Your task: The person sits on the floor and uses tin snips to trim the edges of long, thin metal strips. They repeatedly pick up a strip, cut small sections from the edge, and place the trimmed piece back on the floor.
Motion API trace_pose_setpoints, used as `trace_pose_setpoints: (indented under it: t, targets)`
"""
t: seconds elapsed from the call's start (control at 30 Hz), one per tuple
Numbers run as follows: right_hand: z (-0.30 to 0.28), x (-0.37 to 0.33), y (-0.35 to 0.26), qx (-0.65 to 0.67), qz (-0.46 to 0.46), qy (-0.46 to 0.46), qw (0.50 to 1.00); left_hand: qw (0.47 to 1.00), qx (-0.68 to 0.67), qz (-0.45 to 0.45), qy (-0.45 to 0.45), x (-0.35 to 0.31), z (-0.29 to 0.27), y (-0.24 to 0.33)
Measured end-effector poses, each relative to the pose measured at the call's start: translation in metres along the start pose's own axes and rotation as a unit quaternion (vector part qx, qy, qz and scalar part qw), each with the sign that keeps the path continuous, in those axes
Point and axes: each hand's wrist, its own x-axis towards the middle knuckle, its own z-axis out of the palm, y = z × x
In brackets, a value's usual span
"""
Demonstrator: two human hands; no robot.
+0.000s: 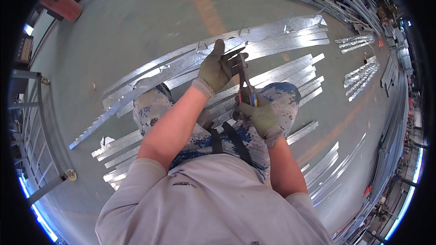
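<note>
My left hand [214, 69], in a grey-green work glove, is closed around a long thin galvanized metal strip [113, 107]. The strip slants from the lower left, passes by my left knee and reaches up to the hand; its edge looks jagged. My right hand [260, 114], gloved too, grips a pair of tin snips [244, 76] with red, blue and yellow on the handles. The snips point upward, their jaws beside my left fingertips. Whether the jaws touch the strip I cannot tell. Some right-hand fingers are hidden behind the handles.
Several flat metal strips [290, 41] lie on the green floor beyond and beneath my legs. More cut strips [361, 76] lie in bundles at the right. A wheeled metal frame [47, 127] stands at the left, a red cylinder [61, 3] at the far left. Long metal stock lines the right side.
</note>
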Motion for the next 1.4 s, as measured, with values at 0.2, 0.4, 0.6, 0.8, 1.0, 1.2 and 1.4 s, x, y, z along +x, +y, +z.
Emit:
trace_pose_setpoints:
  t: [0.2,0.4,0.6,0.8,1.0,1.2,1.4]
  targets:
    - [-0.014,0.007,-0.016,-0.155,-0.023,0.041,0.987,1.000,-0.025,-0.014,-0.001,0.003,-0.001,-0.005]
    - [-0.017,0.007,-0.010,-0.235,-0.078,0.066,0.967,1.000,-0.023,-0.006,0.011,0.002,0.004,-0.006]
    - [-0.020,0.012,-0.020,-0.267,-0.039,0.059,0.961,0.999,-0.032,0.000,-0.003,0.001,0.003,-0.006]
    - [-0.018,0.017,-0.014,-0.308,-0.069,0.100,0.944,0.999,-0.045,0.000,-0.007,0.002,0.000,-0.006]
    - [-0.016,0.016,-0.026,-0.310,-0.055,0.103,0.944,0.999,-0.053,0.005,0.009,0.004,0.002,-0.008]
    - [-0.026,0.022,-0.019,-0.299,-0.105,0.071,0.946,0.997,-0.073,-0.001,0.003,0.003,0.000,-0.009]
    - [-0.031,0.015,-0.043,-0.227,-0.031,0.009,0.973,0.994,-0.108,0.019,0.018,0.001,0.014,-0.015]
